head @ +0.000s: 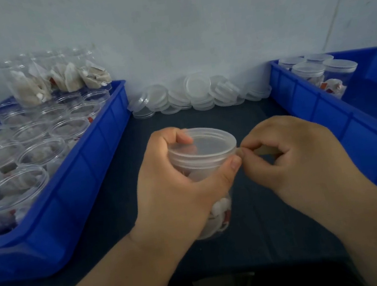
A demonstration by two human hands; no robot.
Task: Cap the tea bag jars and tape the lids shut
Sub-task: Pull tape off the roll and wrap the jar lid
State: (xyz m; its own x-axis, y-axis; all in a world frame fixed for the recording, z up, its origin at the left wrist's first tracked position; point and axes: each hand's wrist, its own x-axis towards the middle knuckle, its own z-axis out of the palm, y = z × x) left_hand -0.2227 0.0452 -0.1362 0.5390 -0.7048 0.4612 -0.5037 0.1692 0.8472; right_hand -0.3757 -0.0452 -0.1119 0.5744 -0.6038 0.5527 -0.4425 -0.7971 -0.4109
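A clear plastic jar (218, 213) with tea bags inside stands at the table's middle, a translucent lid (203, 144) on its mouth. My left hand (176, 187) grips the jar just under the lid, thumb on the front wall and fingers over the lid's far rim. My right hand (290, 158) pinches a small strip of clear tape (241, 150) at the lid's right edge, next to my left thumb tip.
A blue bin (85, 170) at left holds several open jars of tea bags. A second blue bin (337, 113) at right holds capped jars (308, 71). Loose lids (191, 97) are piled along the back wall.
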